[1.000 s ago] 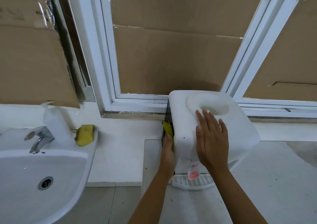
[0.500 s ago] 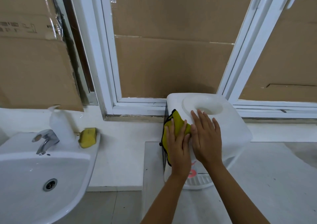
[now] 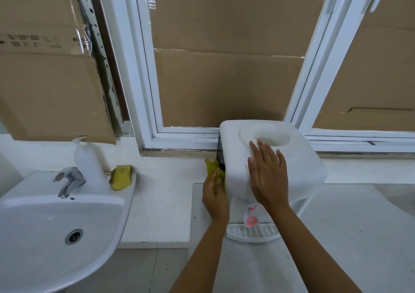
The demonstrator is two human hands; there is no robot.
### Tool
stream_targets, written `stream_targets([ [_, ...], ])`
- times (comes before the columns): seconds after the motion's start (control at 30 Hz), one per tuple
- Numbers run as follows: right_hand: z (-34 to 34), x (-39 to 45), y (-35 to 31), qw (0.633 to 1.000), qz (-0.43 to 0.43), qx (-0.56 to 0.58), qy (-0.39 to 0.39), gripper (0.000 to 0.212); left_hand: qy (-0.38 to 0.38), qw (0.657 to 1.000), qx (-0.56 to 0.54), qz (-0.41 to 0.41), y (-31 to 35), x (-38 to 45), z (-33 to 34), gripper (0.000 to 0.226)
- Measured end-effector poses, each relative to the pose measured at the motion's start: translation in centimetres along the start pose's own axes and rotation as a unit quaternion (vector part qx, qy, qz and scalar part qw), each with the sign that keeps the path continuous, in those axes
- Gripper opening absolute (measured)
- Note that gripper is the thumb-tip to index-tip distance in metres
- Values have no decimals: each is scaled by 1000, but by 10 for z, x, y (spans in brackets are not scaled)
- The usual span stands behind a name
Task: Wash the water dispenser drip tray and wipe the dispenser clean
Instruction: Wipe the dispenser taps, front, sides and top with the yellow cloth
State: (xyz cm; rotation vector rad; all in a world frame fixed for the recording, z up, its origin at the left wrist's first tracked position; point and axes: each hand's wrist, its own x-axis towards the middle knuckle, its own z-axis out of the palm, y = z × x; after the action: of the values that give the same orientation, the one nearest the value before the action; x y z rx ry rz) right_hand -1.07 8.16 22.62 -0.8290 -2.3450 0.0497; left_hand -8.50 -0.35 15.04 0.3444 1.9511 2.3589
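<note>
Left hand (image 3: pixel 215 197) is pressing yellow cloth (image 3: pixel 214 169) against dispenser (image 3: pixel 301 169) left side, fingers curled on it. Right hand (image 3: pixel 268 176) is lying flat, fingers straight, on dispenser top. Tray (image 3: pixel 252 233) is sitting at dispenser base.

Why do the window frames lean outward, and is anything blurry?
Head view: the wide-angle lens splays the window frames; the soap bottle and sponge look motion-smeared; soft, even light, only a faint shadow behind the water dispenser.
</note>
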Motion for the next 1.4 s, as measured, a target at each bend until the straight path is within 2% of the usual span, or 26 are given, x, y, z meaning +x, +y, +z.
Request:
stream_targets([
  [0.13,2,0,0,1000,1,-4,-4,62,-63,993,97,25,-28,-2,-19,28],
  [0.23,2,0,1,1000,-2,-8,-2,60,-87,991,97,-9,-34,-2,-30,28],
  [0.3,1,0,2,1000,-3,-7,-2,59,-71,996,61,1,-22,-3,-28,28],
  [0.43,1,0,3,1000,-5,-3,-1,58,-24,993,31,111,12,-10,-2,31],
  [0.5,0,1,3,1000,-7,-2,-2,60,-3,993,45,111,15,-12,8,32],
  [0.67,1,1,4,1000,-9,0,-6,64,-11,996,92,14,-26,-21,-6,28],
  [0.77,3,0,5,1000,-10,5,1,64,-45,986,140,-76,-52,-30,-23,23],
  [0.83,1,-1,5,1000,-13,12,-4,66,-83,974,160,-140,-59,-31,-37,31],
  [0.9,0,-1,6,1000,-19,18,-10,69,-159,944,211,-196,-66,-26,-53,32],
  [0.97,-2,-1,7,999,-24,42,-3,69,-270,882,315,-224,-64,-26,-69,23],
  [1.0,-5,-2,6,997,-26,73,5,66,-311,857,333,-243,-65,-27,-76,16],
  [1.03,-9,-5,6,992,-23,125,19,60,-343,840,325,-265,-65,-29,-82,10],
  [1.1,-19,-20,6,970,-29,232,62,46,-378,822,296,-305,-69,-32,-92,27],
  [1.2,-25,-61,16,959,-90,243,114,31,-389,816,191,-383,-69,-40,-100,39],
  [1.3,-11,-115,39,957,-90,271,55,27,-368,805,72,-461,-60,-53,-95,41],
  [1.37,1,-152,58,950,-19,312,-13,25,-365,784,0,-503,-53,-64,-87,54],
  [1.4,6,-168,69,942,45,330,-43,26,-372,773,-32,-513,-50,-69,-82,61],
])
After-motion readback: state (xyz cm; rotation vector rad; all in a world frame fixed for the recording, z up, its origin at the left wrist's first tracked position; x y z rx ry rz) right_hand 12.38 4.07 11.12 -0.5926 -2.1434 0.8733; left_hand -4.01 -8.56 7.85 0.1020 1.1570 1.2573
